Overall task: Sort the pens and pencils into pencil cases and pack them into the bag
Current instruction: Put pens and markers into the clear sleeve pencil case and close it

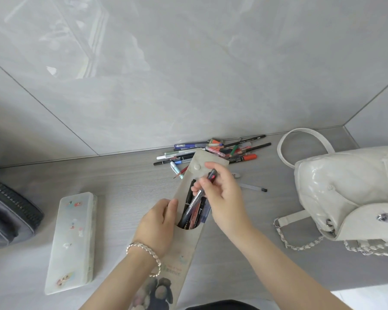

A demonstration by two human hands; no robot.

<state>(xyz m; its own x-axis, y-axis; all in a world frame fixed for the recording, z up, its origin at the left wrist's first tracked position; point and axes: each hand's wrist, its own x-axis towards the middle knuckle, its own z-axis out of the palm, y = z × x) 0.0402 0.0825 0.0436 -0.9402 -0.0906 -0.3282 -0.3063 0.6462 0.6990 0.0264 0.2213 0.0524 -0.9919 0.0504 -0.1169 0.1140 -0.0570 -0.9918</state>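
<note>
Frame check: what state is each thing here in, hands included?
Soft pouch: flap open, partly filled.
Left hand: holds the pouch mouth.
Right hand: pinches a pen, lower end in the pouch.
Hard case: lid shut, lying flat.
White bag: on its side; clasp state unclear.
Loose pens and pencils: heaped, unsorted.

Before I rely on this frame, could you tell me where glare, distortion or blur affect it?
Head view: soft, even light, faint shadows; glare streaks the glossy wall tiles upper left; wide-angle stretch splays the tile seams; the white bag has bright sheen; the pen in the right hand looks slightly smeared.
</note>
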